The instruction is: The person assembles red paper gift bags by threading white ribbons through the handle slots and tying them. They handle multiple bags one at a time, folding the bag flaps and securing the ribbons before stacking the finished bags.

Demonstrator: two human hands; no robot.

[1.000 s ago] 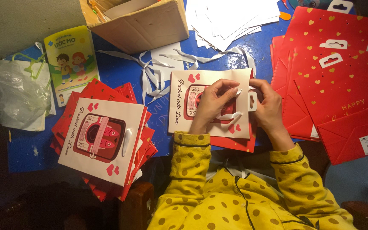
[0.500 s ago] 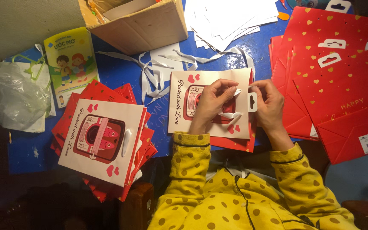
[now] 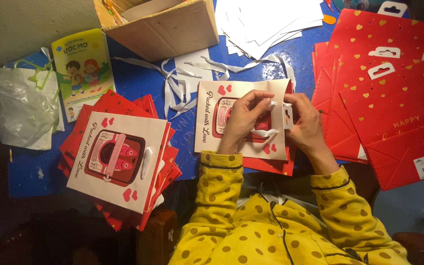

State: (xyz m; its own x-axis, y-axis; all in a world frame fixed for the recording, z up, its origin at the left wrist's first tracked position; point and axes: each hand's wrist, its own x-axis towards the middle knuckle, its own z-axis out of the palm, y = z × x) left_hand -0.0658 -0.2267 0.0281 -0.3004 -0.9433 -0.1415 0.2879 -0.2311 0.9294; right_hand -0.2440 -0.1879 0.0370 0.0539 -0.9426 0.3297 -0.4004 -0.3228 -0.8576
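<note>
A white paper gift bag [image 3: 211, 122] with a red picture and red hearts lies flat on the blue table [image 3: 138, 78] in front of me. My left hand [image 3: 245, 117] rests on its middle and pinches a white ribbon [image 3: 266, 132] that loops across the bag. My right hand [image 3: 304, 120] grips the bag's right edge by its white hang tab, fingers touching the same ribbon. Both sleeves are yellow with brown dots.
A stack of finished white-and-red bags [image 3: 116, 154] lies at the left. Flat red bags with gold hearts [image 3: 388, 93] pile up on the right. Loose white ribbons [image 3: 182, 81], a cardboard box [image 3: 168, 24], white paper sheets [image 3: 266, 19], a children's booklet [image 3: 82, 68] and a plastic bag [image 3: 13, 110] lie behind.
My fingers have shifted slightly on the ribbon at the bag's right edge; the bag and everything else stay in place.
</note>
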